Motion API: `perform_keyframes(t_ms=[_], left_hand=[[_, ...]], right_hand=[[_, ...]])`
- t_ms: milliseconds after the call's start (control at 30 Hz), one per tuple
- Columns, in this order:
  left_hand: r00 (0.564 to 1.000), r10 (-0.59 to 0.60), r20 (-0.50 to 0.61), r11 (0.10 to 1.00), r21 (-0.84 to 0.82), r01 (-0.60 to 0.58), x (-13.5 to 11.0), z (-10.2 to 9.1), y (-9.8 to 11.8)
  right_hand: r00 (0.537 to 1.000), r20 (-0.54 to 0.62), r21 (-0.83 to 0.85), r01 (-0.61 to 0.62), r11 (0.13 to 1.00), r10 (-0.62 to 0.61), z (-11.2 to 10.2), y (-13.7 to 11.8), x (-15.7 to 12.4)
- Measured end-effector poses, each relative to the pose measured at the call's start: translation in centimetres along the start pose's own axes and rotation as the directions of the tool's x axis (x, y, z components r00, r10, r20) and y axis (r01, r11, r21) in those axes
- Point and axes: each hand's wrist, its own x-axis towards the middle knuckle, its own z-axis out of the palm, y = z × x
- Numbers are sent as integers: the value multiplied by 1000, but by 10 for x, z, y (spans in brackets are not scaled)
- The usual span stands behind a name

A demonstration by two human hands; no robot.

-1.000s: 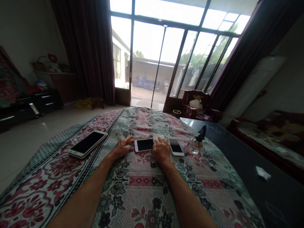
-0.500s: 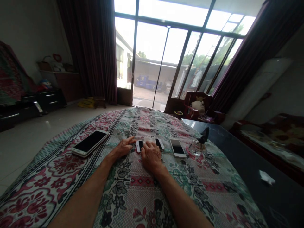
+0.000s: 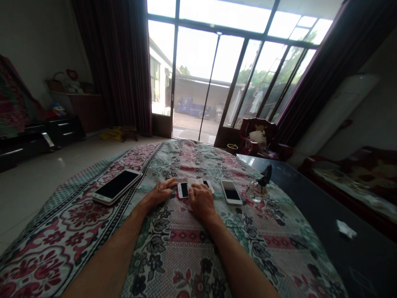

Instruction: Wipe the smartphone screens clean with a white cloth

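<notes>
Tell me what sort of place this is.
Most likely a home living room: a cushioned sofa, a dark glass-topped coffee table and a tall floor-standing air conditioner, with glazed doors opening onto a yard.

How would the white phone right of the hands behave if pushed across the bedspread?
Probably stiff and unlikely to roll: the phone is a flat slab lying face up. It may drag rather than glide on the soft-looking bedspread. Its glossy screen could feel slippery when picked up.

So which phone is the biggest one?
The phone at the far left of the bedspread is the biggest. It is clearly larger than the small white phone under the right hand and the other small white phone beside that hand.
</notes>
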Motion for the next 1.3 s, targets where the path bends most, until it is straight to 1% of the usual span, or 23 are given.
perform_keyframes(t_ms=[133,200,233,367,533,700,800,900,1000,1100,1200,1300], left_hand=[[1000,-15,2,1000,-1,15,0,1,0],[1000,-21,-7,1000,10,21,0,2,1],[1000,-24,-12,1000,15,24,1,3,1],[999,-47,-24,999,13,48,0,3,5],[1000,-11,-16,1000,-14,10,0,2,5],[1000,-30,10,998,-46,30,1,1,2],[1000,-25,18,999,-34,25,1,1,3],[1000,-13,17,1000,-27,13,0,0,4],[1000,-1,5,1000,-18,1,0,1,3],[1000,2,16,1000,8,-2,0,1,3],[1000,-1,21,1000,25,1,1,0,3],[1000,9,28,1000,16,-9,1,0,1]], right_hand=[[987,-24,-78,-161,984,159,-4,25,7],[978,-19,-108,-210,972,209,-4,31,8],[977,-9,-116,-215,970,215,-4,32,8],[988,30,-116,-145,983,149,1,26,6],[997,70,-34,-16,999,18,8,7,1],[991,79,62,101,993,-106,7,-11,-4],[984,68,96,156,983,-163,6,-14,-6],[988,69,84,133,988,-139,5,-9,-3],[997,73,22,34,999,-36,6,1,1],[994,94,-26,-46,999,48,6,6,6],[989,139,-37,-48,998,53,4,4,8],[983,182,-30,17,999,-11,3,-2,7]])
